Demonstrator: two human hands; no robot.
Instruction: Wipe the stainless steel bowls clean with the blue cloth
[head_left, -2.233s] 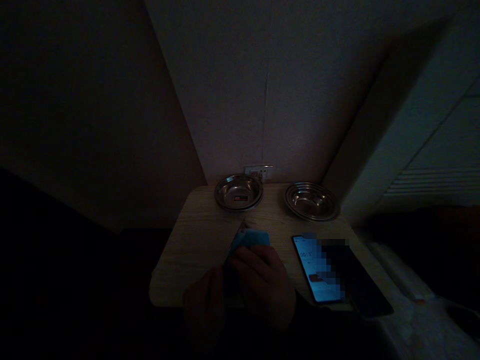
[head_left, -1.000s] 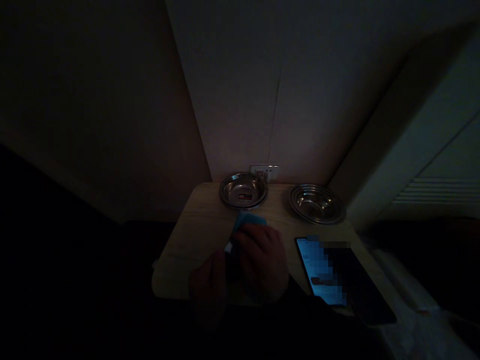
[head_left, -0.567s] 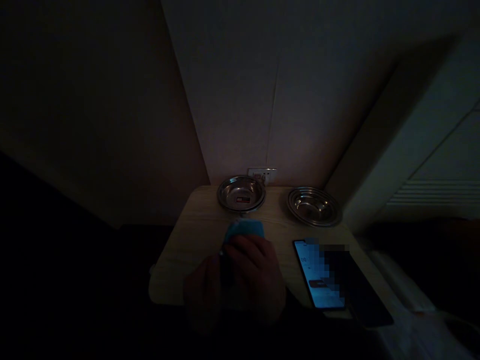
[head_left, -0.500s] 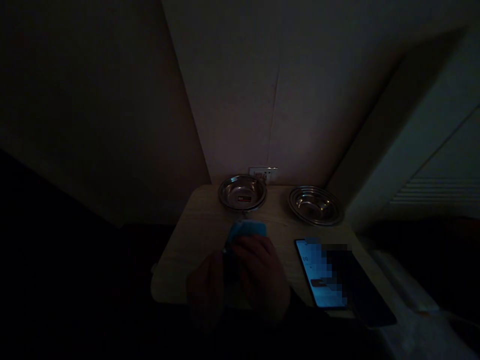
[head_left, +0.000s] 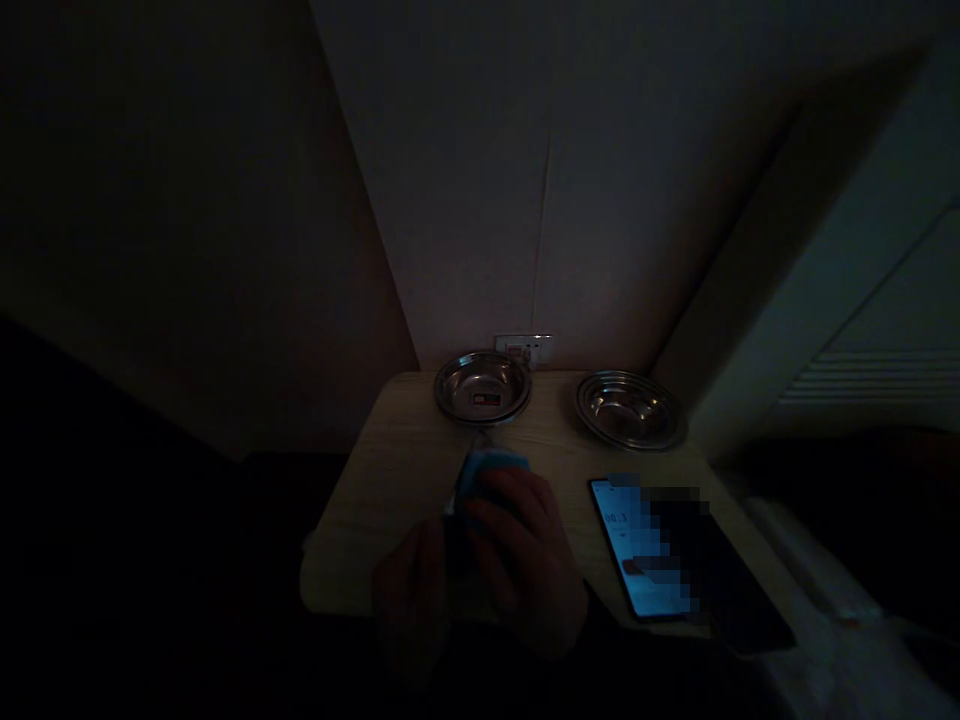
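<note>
The room is very dark. Both my hands meet over the near middle of a small light wooden table. My right hand is closed over a blue object whose top pokes out above my fingers. My left hand is pressed against its left side, fingers curled, and a dark item between the hands cannot be made out. Two steel bowls stand at the table's back: one just beyond the blue object, the other to the right.
A lit phone lies face up on the table's right front, with a dark flat object beside it. A wall socket sits behind the left bowl. Walls close in behind and to the right.
My hands and the blue object have stayed over the same spot, shifting slightly. Less of the blue object shows now as my right fingers cover more of it.
</note>
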